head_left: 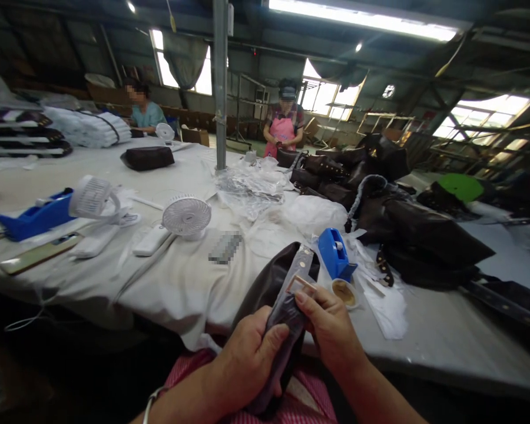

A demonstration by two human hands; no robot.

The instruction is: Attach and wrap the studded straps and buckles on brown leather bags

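A dark leather bag (pixel 269 275) leans over the table edge in front of me. Across it runs a strap (pixel 286 313) with metal studs, covered in thin clear plastic. My left hand (pixel 249 353) is closed round the lower part of this strap, thumb on top. Higher up, my right hand (pixel 331 324) pinches the strap beside its pale metal buckle (pixel 301 284); its other fingers are partly hidden behind the strap. A blue tape dispenser (pixel 335 254) and a small round tub (pixel 344 292) stand just beyond my right hand.
Dark bags (pixel 415 235) are heaped at the right. Loose plastic wrapping (pixel 251 191) lies mid-table near a metal post (pixel 221 88). White fans (pixel 186 216), a phone (pixel 39 253) and another blue tape dispenser (pixel 35 218) stand left. Two people (pixel 283 129) work beyond.
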